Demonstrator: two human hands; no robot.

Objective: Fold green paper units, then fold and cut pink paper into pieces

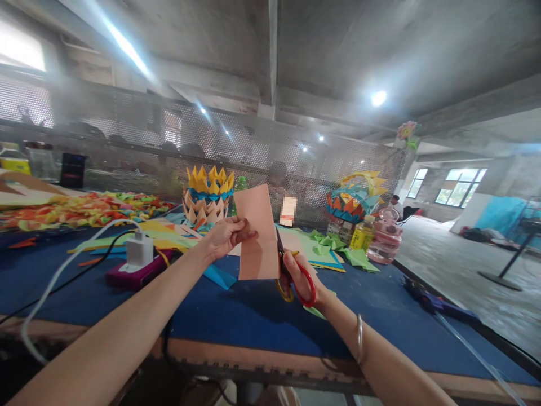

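Observation:
My left hand (230, 235) pinches the left edge of a peach sheet of paper (258, 248), held upright above the blue table (211, 321). In my right hand (298, 270) is a pair of scissors (310, 290) with red and yellow handles. Their blades point up along the paper's right edge; whether they touch it I cannot tell. Behind my left hand stands a folded-paper basket (207, 197) with yellow, blue and peach points. Green, yellow and blue paper sheets (325, 251) lie beyond my right hand.
At left, a white charger (139, 248) sits in a purple power strip (135, 273) with cables trailing. Scraps of coloured paper (84, 208) are heaped behind. A yellow-labelled bottle (361, 234) and pink bottle (385, 239) stand right, near a blue glue gun (442, 301).

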